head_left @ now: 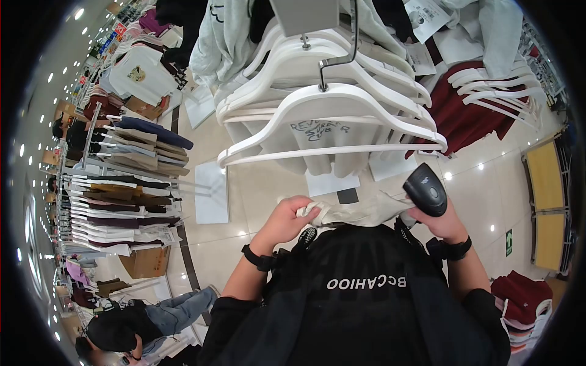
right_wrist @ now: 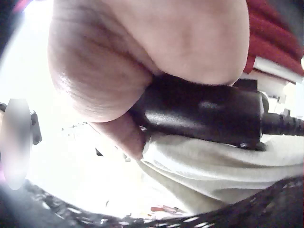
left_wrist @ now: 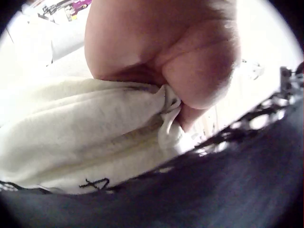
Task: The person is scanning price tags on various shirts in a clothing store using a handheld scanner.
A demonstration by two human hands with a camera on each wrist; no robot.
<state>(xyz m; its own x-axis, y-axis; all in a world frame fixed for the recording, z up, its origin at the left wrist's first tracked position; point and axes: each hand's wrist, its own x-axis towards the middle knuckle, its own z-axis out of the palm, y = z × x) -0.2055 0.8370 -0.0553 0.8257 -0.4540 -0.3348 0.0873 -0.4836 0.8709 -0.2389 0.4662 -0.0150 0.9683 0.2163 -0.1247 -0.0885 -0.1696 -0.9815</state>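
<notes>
Item 1, cream garment (head_left: pixel 360 213), count one: I log it bunched and stretched between the two hands, close against the person's black top (head_left: pixel 366 293). Left hand (head_left: pixel 287 219): fingers curled, pinching a fold at one end. Right hand (head_left: pixel 445 222): wrapped round the grip of item 2, black handheld scanner (head_left: pixel 427 189), count one, its head raised above the knuckles. The garment's other end lies under that grip, possibly trapped by a finger; the right wrist view is too close for me to be sure. Handling, my judgement: light, soft, limp, neither slippery nor fragile, best taken by a bunched hem or seam. Item 3, white hangers (head_left: pixel 329 116), above both hands: I count at least five in the nearest row
</notes>
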